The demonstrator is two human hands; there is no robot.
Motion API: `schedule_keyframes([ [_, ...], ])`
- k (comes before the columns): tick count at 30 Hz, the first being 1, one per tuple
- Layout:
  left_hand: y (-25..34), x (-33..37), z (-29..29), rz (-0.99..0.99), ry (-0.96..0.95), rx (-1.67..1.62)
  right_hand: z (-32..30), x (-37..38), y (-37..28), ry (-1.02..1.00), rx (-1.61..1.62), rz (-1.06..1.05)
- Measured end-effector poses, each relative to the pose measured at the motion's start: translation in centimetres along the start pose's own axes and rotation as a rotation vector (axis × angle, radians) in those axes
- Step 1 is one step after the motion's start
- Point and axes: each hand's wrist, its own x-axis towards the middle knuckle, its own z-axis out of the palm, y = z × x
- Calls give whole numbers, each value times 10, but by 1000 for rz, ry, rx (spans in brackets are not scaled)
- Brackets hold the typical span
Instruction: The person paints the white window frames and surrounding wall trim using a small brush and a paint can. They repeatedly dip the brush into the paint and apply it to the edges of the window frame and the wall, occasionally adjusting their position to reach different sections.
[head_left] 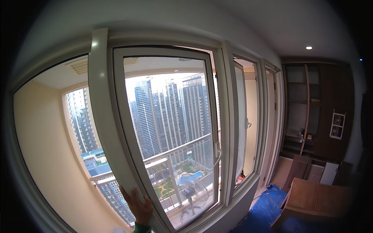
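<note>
Left hand is held open, fingers spread, laid on the window post; nothing appears gripped. Glazed sash is set ajar just right of the hand, handle on its far edge. Beyond the glass: fan, railing. Well right, floor is taken up by blue sheeting and a brown boxy piece.

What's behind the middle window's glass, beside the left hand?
Through the glass, a railing, high-rise buildings and a pool show. The window frame and the left hand, at the post, cover whatever lies directly behind them.
</note>
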Motion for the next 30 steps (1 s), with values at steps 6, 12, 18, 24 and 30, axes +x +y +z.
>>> schedule_keyframes([
  [6,3,-4,-3,-21,-15,15,45,28,-1,-103,49,-146],
  [12,3,-4,-2,3,8,65,61,28,-80,-223,64,-275],
  [18,4,-3,0,-21,9,32,56,53,-55,-247,34,-242],
  [24,10,2,-1,12,53,76,38,54,-51,-193,-25,-53],
  [30,100,75,6,245,141,-366,54,64,-102,-375,-197,-115],
])
